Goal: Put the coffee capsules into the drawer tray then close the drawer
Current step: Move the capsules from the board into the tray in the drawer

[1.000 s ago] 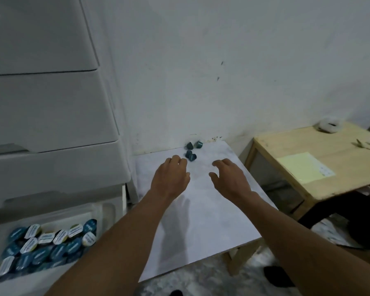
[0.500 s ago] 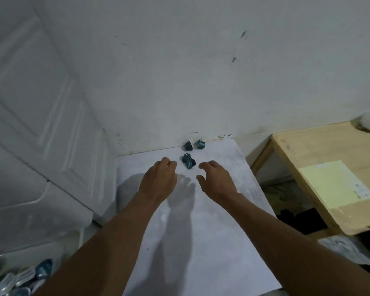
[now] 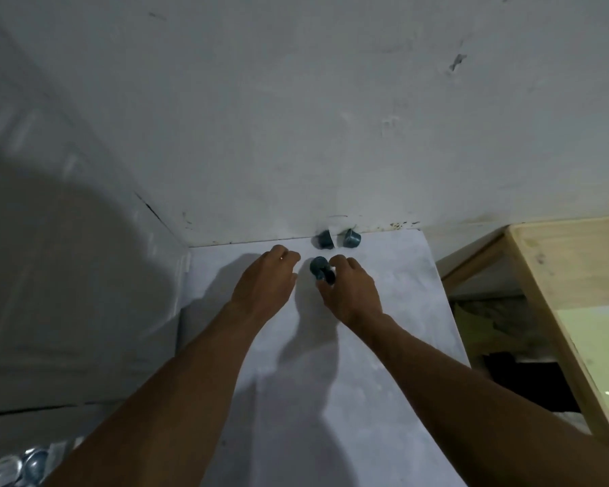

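Mostly teal capsules (image 3: 325,239), small tapered cups.

Nothing readable anywhere right now. The blue capsules (image 3: 325,239) on the white table (image 3: 366,381) show plain sides, with no brand or number to make out. Down in the bottom left corner, the capsule lids (image 3: 32,463) are a blur, and any print on them is illegible. Over at the right edge, the pale sheet (image 3: 605,346) on the wooden table (image 3: 559,261) gives no legible marks either.
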